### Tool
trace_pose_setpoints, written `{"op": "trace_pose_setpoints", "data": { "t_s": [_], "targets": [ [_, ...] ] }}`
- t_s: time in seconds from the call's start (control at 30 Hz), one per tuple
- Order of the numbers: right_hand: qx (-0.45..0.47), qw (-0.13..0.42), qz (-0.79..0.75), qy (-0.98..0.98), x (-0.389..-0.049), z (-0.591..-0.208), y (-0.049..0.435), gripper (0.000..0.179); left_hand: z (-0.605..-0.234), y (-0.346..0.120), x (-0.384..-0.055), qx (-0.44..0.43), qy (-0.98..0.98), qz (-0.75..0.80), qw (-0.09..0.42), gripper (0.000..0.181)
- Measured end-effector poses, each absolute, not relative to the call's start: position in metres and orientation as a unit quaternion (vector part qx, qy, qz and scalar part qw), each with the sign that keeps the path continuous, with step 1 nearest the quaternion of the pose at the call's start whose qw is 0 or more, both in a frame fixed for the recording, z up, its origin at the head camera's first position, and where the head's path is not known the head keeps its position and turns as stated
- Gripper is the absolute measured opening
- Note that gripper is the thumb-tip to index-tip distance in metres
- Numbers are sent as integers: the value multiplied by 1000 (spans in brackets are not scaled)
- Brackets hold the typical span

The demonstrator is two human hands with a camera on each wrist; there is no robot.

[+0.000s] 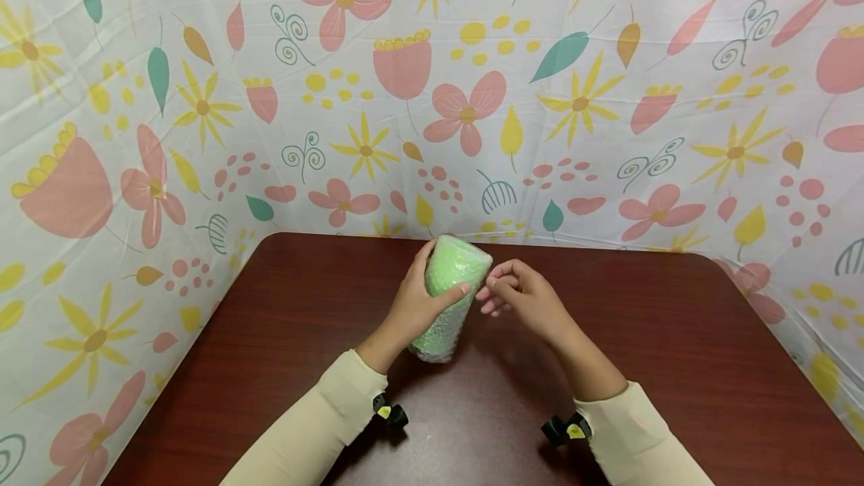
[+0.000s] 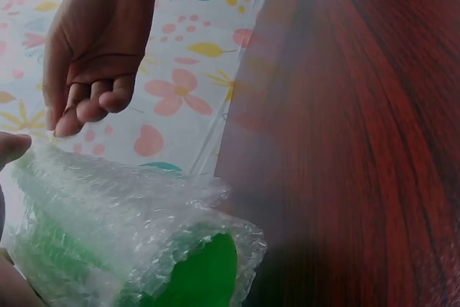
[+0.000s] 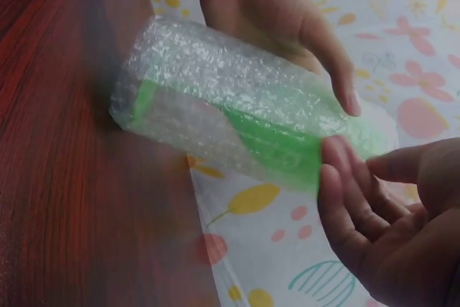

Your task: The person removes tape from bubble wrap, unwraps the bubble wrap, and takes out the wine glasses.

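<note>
A green cylinder-like object in clear bubble wrap (image 1: 454, 283) leans tilted over the table, its upper end pointing away. My left hand (image 1: 424, 295) grips it from the left side, thumb across the front and fingers behind. In the right wrist view a bright green part (image 3: 277, 149) shows through the wrap. My right hand (image 1: 526, 297) is at the upper right edge, its thumb and index fingertips together in a pinch at the edge of the bubble wrap (image 2: 115, 185). Its other fingers are loosely curled.
The dark reddish-brown wooden table (image 1: 283, 336) has rounded far corners. Behind and to the sides hangs a white cloth (image 1: 405, 163) printed with flowers and leaves. A small black wrist camera (image 1: 390, 412) is strapped on the left sleeve, another camera (image 1: 565, 430) on the right.
</note>
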State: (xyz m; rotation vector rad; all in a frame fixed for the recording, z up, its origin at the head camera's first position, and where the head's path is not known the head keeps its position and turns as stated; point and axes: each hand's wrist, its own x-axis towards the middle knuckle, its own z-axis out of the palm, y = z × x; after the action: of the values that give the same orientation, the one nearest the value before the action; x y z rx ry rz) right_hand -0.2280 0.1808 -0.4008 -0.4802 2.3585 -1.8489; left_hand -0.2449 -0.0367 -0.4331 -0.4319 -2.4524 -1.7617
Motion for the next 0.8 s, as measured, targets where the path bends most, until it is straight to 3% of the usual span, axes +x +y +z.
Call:
{"op": "trace_pose_setpoints", "data": {
  "t_s": [0.43, 0.8],
  "targets": [
    [-158, 58, -623, 764, -226, -397, 182, 23, -433, -36, -243, -126, -818, -558, 63, 94],
    [-139, 28, -614, 777, -228, -400, 180, 25, -432, -35, -241, -133, -823, -548, 72, 97]
  ]
}}
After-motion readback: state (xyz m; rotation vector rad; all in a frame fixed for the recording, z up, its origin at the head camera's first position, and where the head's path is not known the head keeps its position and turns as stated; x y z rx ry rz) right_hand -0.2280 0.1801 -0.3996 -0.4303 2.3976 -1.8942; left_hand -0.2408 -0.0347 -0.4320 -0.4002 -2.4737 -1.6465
